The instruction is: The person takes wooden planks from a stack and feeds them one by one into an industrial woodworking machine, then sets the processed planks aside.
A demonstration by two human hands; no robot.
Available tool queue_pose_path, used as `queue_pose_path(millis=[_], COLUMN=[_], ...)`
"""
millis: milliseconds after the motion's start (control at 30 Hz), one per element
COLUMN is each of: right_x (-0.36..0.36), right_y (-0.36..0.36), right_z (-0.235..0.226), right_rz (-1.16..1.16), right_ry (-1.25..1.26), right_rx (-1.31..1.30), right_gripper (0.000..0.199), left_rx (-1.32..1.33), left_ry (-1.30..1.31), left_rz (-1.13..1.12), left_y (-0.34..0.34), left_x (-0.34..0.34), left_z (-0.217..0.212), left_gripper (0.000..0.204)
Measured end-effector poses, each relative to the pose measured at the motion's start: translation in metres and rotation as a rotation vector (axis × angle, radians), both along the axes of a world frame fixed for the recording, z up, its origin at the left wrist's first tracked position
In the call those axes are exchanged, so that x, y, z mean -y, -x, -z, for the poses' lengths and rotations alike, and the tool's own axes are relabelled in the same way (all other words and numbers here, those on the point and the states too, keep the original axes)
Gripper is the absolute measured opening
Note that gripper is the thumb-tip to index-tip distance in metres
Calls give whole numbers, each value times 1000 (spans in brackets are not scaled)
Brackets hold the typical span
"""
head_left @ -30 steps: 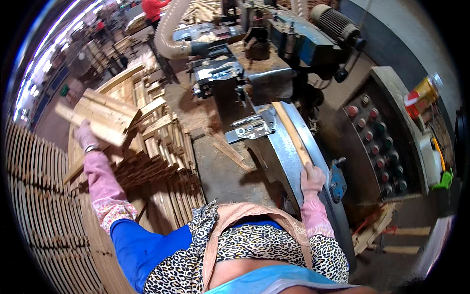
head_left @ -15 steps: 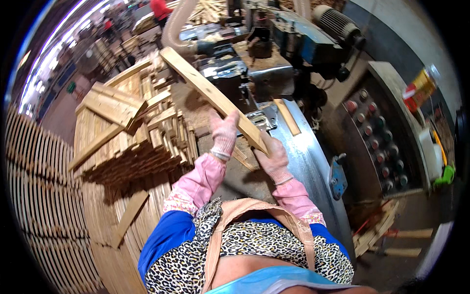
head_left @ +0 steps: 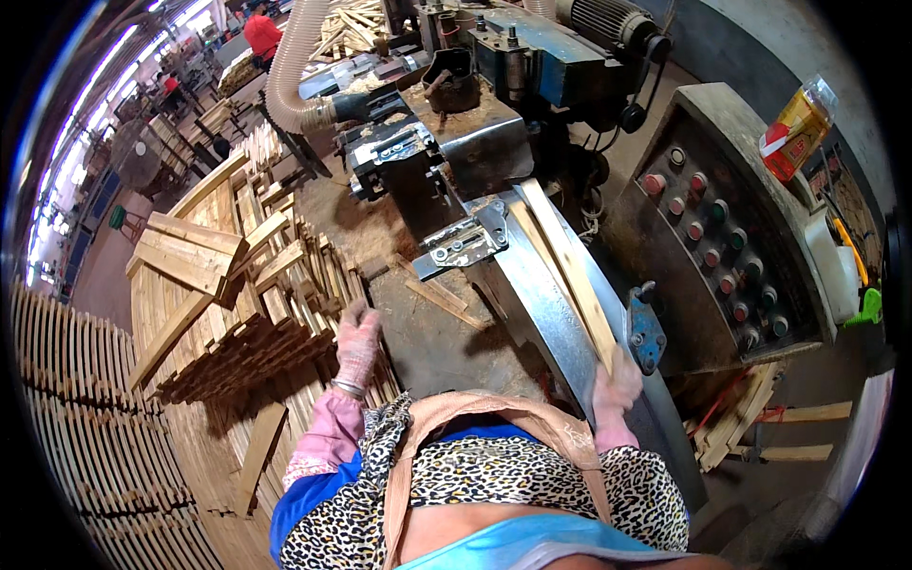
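My right hand (head_left: 617, 385), in a pale pink glove, grips the near end of a long wooden board (head_left: 573, 275). That board lies along the curved metal machine bed (head_left: 522, 285), its far end by the machine's metal housing (head_left: 489, 147). A thinner wood strip (head_left: 540, 242) rests just left of it. My left hand (head_left: 358, 342), gloved too, is held beside the stack of wooden slats (head_left: 223, 332). Its fingers look curled, with nothing visible in them. Between the hands, a metal guide with bolts (head_left: 461, 249) sits at the bed's left edge.
A blue clamp-like bracket (head_left: 647, 332) stands at the bed's right edge. Farther right is a control panel (head_left: 727, 247) with several buttons, a bottle (head_left: 800, 133) on top. Offcuts (head_left: 445, 299) lie on the machine table. A ribbed hose (head_left: 296, 71) and a person in red (head_left: 261, 36) are at the back.
The board has swung from a diagonal hold in both hands down onto the metal bed at right. My left hand has let go and moved left; my right hand has moved right and nearer.
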State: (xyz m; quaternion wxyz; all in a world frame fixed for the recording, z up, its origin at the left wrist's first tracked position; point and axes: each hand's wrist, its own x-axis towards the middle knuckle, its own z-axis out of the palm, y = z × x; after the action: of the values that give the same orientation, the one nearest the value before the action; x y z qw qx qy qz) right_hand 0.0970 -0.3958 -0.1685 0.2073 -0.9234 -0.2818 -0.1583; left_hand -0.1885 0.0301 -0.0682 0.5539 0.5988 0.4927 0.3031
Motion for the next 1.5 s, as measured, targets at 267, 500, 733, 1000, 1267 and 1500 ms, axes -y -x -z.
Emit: queue_pose_path(millis=[267, 500, 733, 1000, 1267, 1500], right_x=[-220, -81, 81, -118, -209, -240], right_y=[-89, -33, 58, 7, -36, 30], right_z=[0, 23, -12, -23, -3, -105], right_rz=[138, 118, 360, 105, 58, -623], right_ry=[-18, 115, 216, 15, -5, -208], right_rx=[-146, -79, -107, -232, -208, -339], right_gripper=[58, 55, 37, 48, 53, 71], left_rx=[79, -535, 14, -552, 75, 423], left_ry=[-820, -996, -220, -306, -504, -50], left_rz=[-215, -786, -607, -787, -465, 123], left_y=[-34, 96, 283, 314, 54, -138], left_x=[-99, -287, -425, -396, -203, -16], left_z=[-132, -146, -111, -165, -186, -56], left_gripper=[54, 59, 58, 50, 66, 58])
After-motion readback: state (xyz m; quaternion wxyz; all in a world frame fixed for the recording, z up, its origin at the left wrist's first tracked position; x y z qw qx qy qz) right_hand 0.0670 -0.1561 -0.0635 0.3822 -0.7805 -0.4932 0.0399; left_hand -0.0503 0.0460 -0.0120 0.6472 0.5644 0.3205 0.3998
